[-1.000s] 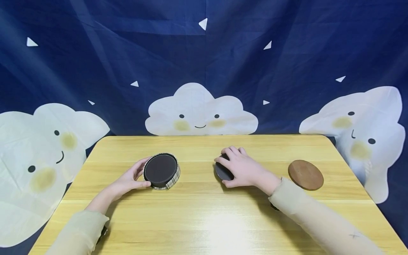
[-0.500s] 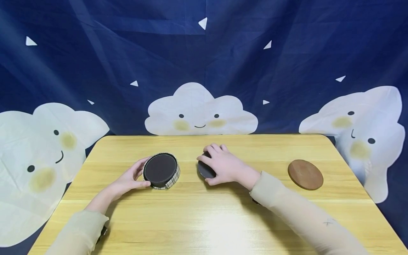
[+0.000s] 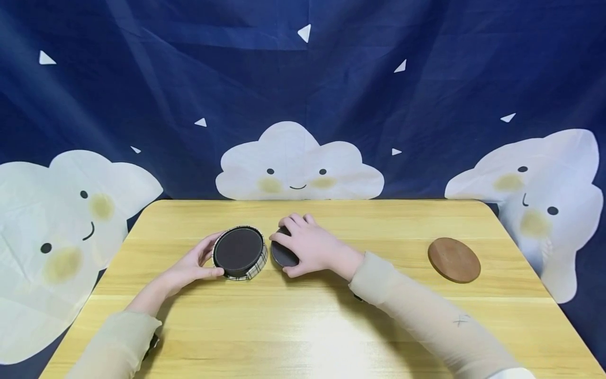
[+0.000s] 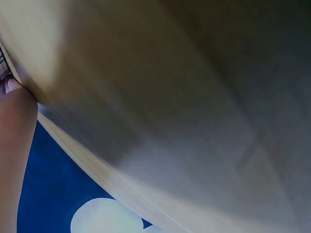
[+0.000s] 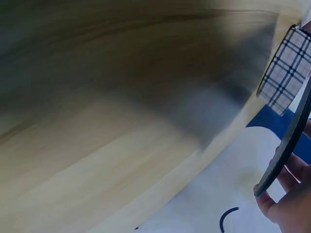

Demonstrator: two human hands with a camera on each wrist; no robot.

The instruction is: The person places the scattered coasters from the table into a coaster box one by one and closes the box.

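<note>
My left hand [image 3: 191,268] holds a round plaid coaster holder [image 3: 257,267] by its left side, thumb at the front and fingers behind. A dark brown round surface [image 3: 239,251] fills the holder's top; whether it is a coaster or a lid I cannot tell. Just right of it, my right hand [image 3: 310,245] grips a thin dark round coaster [image 3: 282,253] by its edges, partly covering it. In the right wrist view the coaster [image 5: 284,153] appears edge-on, close to the plaid wall [image 5: 286,68]. The left wrist view catches only a sliver of the holder [image 4: 3,67].
On the right of the wooden table [image 3: 303,326] lies a flat brown round coaster [image 3: 454,260]. A dark blue curtain [image 3: 236,79] with white clouds hangs behind the table's far edge.
My right hand has moved left across the table with the dark coaster, from mid-table to beside the holder. The left hand and the holder have stayed in place.
</note>
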